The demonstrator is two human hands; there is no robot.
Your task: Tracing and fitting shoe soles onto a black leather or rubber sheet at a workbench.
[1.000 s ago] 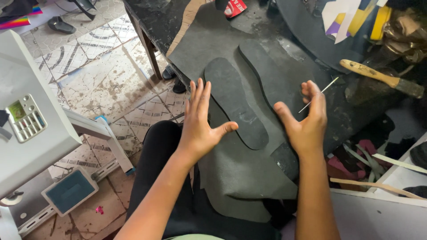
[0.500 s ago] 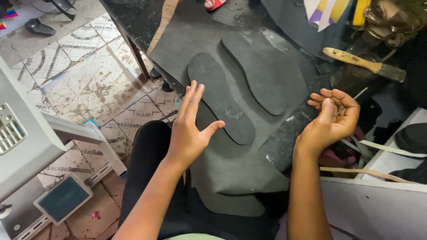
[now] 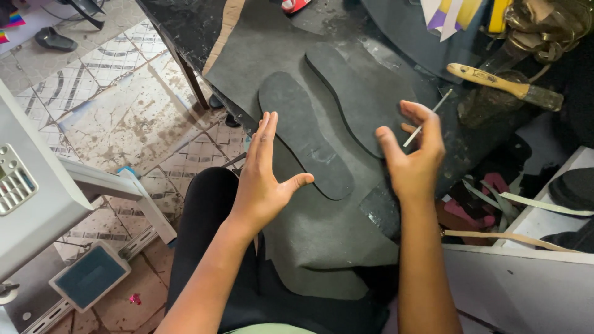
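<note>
Sole cutouts: two dark sole-shaped pieces lie on a big grey sheet (image 3: 322, 229) that droops off the workbench over the person's lap. The nearer sole (image 3: 303, 133) runs from 11 o'clock down to 5 o'clock, and the farther sole (image 3: 359, 93) sits just beside it at 1 o'clock, its lower end hidden behind the right hand.

Left hand (image 3: 263, 176): open and flat, fingers together and pointing up toward 12, thumb stuck out to the right. It hovers at the nearer sole's left edge; I can't tell whether it touches.

Right hand (image 3: 414, 154): loosely cupped, fingers curled, holding nothing as far as I can see. A thin pale stick (image 3: 428, 117) shows past its fingers, seemingly lying on the bench rather than pinched.

Around the bench: a wooden-handled brush (image 3: 504, 86) at 2 o'clock, pale strips (image 3: 526, 204) at 3 o'clock, tiled floor (image 3: 117, 105) at 9 to 10 o'clock.

Doing it well: I'd judge both palms should come down flat, one on each side of the nearer sole, so the floppy sheet stays spread and doesn't slide off the lap.

Watch out: the overhanging sheet can sag and drag the soles out of line.
</note>
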